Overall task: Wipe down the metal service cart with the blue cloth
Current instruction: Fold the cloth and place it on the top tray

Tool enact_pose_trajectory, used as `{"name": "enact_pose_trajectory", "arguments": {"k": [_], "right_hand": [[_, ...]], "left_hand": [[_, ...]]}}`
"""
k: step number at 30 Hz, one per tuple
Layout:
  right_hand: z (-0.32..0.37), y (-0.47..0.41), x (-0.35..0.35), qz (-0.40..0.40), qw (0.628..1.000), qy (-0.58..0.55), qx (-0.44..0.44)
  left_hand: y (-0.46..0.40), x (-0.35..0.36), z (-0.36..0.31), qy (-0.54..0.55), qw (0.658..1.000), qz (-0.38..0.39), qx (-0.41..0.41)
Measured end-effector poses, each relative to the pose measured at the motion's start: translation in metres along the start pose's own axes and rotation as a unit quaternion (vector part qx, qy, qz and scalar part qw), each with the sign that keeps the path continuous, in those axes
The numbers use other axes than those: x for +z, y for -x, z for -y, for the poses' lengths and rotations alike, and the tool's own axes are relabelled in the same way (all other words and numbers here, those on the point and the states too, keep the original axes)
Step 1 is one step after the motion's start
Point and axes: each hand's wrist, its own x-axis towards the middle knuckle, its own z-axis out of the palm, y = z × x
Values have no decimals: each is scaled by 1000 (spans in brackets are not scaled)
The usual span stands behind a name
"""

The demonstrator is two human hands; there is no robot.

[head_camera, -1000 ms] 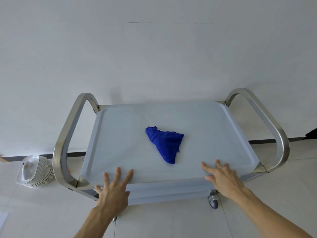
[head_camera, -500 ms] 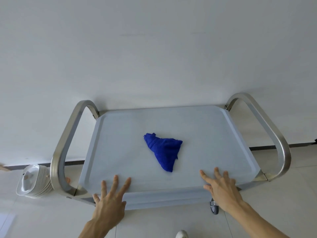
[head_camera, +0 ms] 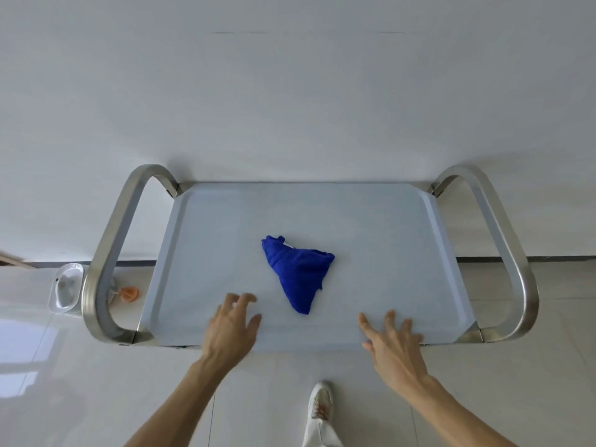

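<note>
From my head camera I look down on the top shelf (head_camera: 371, 221) of the metal service cart, with its two looped steel handles, the left handle (head_camera: 106, 259) out beyond my left hand and the right handle (head_camera: 512, 253) out beyond my right. The blue cloth (head_camera: 298, 272) lies bunched in a rough triangle on the shelf, ahead of me and between my two hands, nearer the left one; neither hand touches it.

My left hand (head_camera: 230, 327) is over the near part of the shelf, just beside the cloth's lower tip, with the fingers loosely curled and holding nothing. My right hand (head_camera: 392, 340) lies at the shelf's near edge with the fingers spread wide, empty too; I cannot tell whether the palm presses on the metal. Below my right forearm my shoe (head_camera: 319, 401) shows on the tiled floor. Past the left handle a white dish (head_camera: 64, 290) and a small orange thing (head_camera: 129, 293) sit on the floor.

I judge that wiping has not begun: this is the reach for the cloth. The next move calls for my left hand to go a little forward and to the right, close on the bunched fabric, then press it flat to the shelf and sweep across it.
</note>
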Motion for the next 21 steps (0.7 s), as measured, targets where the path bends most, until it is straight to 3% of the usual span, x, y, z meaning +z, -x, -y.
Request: {"name": "enact_pose_trajectory", "arguments": {"k": [3, 10, 15, 18, 21], "right_hand": [[0, 4, -1, 3, 1000, -31, -1], [-19, 9, -20, 53, 974, -221, 4], [-29, 15, -49, -24, 915, -402, 25], [-18, 17, -78, -52, 898, -436, -13], [6, 16, -120, -86, 873, -472, -88]], "left_hand": [[-12, 19, -47, 111, 993, -6, 31], [-63, 38, -105, -25, 998, 49, -5], [-77, 7, -90, 178, 982, 70, 0], [-70, -33, -84, 321, 942, 90, -42], [-51, -78, -83, 369, 920, 129, -33]]}}
